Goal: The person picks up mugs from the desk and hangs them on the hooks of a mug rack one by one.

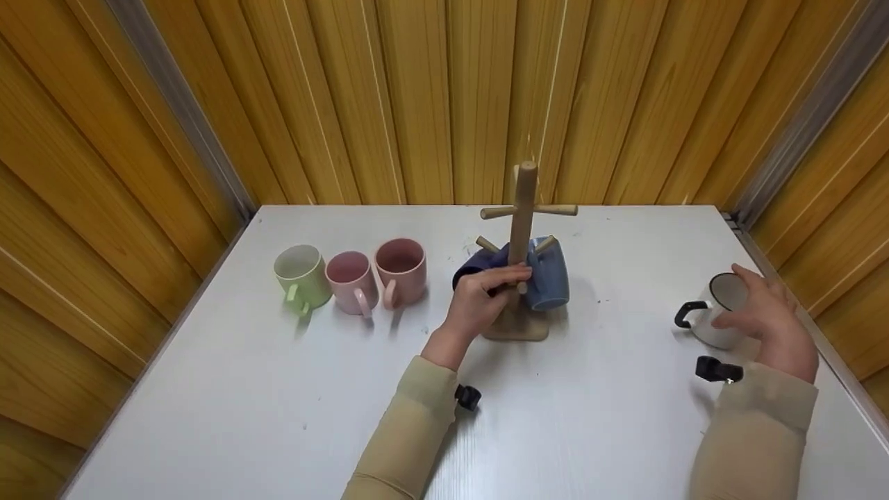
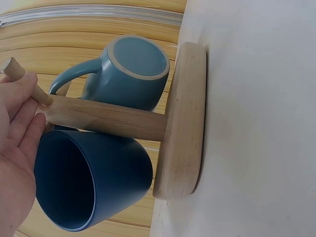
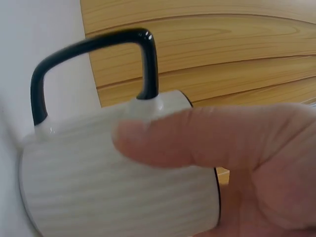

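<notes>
My left hand (image 1: pixel 479 298) grips the post of a wooden mug tree (image 1: pixel 524 236) near a lower peg. A light blue mug (image 1: pixel 550 278) hangs on the tree's right side by its handle. On the left hangs a dark blue mug (image 2: pixel 118 173), partly hidden by my hand in the head view; its mouth faces outward in the left wrist view. Far to the right, my right hand (image 1: pixel 767 316) holds a white ribbed mug (image 3: pixel 118 182) around its body, thumb (image 3: pixel 163 138) on the near side. This mug stands upright, its black handle (image 1: pixel 687 314) pointing left.
Left of the tree stand three upright mugs: green (image 1: pixel 312 281), pink (image 1: pixel 352 285) and darker pink (image 1: pixel 403 271). The white table (image 1: pixel 278 403) is bounded by wood-patterned walls (image 1: pixel 417 104) at the back and sides. Upper pegs (image 1: pixel 555 209) stick out from the post.
</notes>
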Tool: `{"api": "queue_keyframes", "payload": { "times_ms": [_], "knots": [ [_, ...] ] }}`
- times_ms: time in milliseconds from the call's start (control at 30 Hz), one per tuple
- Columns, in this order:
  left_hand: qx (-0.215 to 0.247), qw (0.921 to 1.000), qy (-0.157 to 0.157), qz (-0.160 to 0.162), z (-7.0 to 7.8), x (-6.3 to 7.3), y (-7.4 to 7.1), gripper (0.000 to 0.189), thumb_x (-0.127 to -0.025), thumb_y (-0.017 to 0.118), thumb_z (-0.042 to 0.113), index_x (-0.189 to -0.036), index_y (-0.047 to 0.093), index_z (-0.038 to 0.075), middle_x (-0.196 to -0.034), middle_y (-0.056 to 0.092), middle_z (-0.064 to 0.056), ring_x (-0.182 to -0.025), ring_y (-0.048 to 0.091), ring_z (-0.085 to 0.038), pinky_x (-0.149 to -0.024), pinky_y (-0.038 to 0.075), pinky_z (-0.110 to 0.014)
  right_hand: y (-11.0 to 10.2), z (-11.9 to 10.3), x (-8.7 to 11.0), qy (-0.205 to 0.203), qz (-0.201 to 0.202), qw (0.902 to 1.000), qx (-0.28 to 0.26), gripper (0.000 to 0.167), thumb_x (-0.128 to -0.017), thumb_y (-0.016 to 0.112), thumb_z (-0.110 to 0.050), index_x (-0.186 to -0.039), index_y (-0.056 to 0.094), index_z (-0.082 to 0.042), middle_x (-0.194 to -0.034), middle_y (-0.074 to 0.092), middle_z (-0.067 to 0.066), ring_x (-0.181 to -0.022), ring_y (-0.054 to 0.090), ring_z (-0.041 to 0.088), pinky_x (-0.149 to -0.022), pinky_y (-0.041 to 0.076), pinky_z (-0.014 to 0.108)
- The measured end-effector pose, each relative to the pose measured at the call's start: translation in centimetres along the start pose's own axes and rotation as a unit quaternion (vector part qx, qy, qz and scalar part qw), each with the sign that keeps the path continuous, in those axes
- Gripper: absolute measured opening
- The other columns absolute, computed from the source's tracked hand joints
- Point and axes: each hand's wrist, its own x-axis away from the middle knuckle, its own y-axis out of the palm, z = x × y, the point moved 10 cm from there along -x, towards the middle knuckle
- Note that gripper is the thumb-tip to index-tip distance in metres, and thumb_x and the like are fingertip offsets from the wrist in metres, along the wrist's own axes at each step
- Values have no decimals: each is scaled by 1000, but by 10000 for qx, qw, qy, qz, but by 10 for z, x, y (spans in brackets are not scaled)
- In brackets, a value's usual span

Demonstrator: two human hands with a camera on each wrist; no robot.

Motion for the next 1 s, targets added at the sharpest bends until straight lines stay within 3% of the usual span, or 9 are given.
{"api": "queue_keyframes", "payload": {
  "times_ms": [233, 333, 467, 633, 733, 800, 900, 1000],
  "knots": [
    [26, 10000, 14, -30, 0, 0, 0, 26, -93, 71, -4, -116, 78, 6, -121, 77, -10, -119, 72, -19, -104, 53, -23, -5, -3, 1, 43, 229, 9997, -111, 111, -80, 78, -12, -161, 3, 2, -149, 4, 56, -125, 17, 78, -90, 39, 81],
    [33, 10000, 3, -36, -1, 1, 0, 26, -93, 71, -3, -116, 78, 6, -121, 77, -10, -119, 72, -19, -104, 53, -23, -7, -8, 5, -7, 290, 9994, -202, 113, -80, 79, -13, -162, 4, 0, -148, 8, 55, -121, 29, 71, -88, 44, 77],
    [29, 10000, -1, -36, -1, 1, 0, 26, -94, 71, -3, -116, 78, 6, -121, 77, -9, -119, 72, -19, -104, 53, -23, -11, -21, 15, -71, 214, 9989, -412, 113, -83, 82, -24, -163, 6, -3, -147, 9, 52, -114, 35, 63, -82, 47, 73],
    [-18, 9999, -104, -73, -2, 0, 0, 26, -93, 71, -3, -116, 78, 7, -122, 77, -9, -119, 71, -17, -104, 53, -22, -14, -50, 31, -345, 197, 9978, -539, 104, -86, 83, -38, -160, 18, -5, -150, 13, 44, -123, 31, 61, -83, 46, 71],
    [-91, 9991, -329, -243, -2, -1, 1, 27, -93, 71, -3, -118, 78, 8, -123, 76, -8, -121, 71, -17, -103, 53, -21, -14, -72, 38, -656, 191, 9966, -458, 98, -86, 83, -41, -155, 25, -4, -152, 21, 41, -127, 33, 57, -85, 45, 66],
    [-153, 9973, -570, -441, 0, -3, 1, 28, -94, 71, -2, -119, 78, 8, -125, 75, -7, -122, 70, -17, -103, 53, -22, -10, -87, 41, -832, 71, 9956, -435, 95, -87, 82, -43, -153, 26, -3, -150, 28, 39, -125, 38, 54, -84, 47, 56],
    [-357, 9911, -1048, -740, 5, -6, -1, 30, -97, 68, 0, -124, 75, 9, -128, 74, -7, -123, 69, -17, -102, 55, -23, -2, -108, 47, -1091, -189, 9931, -396, 90, -89, 79, -44, -151, 28, -2, -142, 39, 34, -115, 50, 45, -78, 46, 38],
    [-449, 9819, -1634, -851, 12, -7, -10, 32, -98, 66, 0, -129, 72, 7, -129, 74, -8, -123, 69, -18, -101, 56, -26, 7, -130, 53, -1394, -412, 9884, -452, 81, -91, 78, -40, -148, 32, -3, -135, 46, 26, -106, 57, 35, -74, 47, 31]
  ]
}}
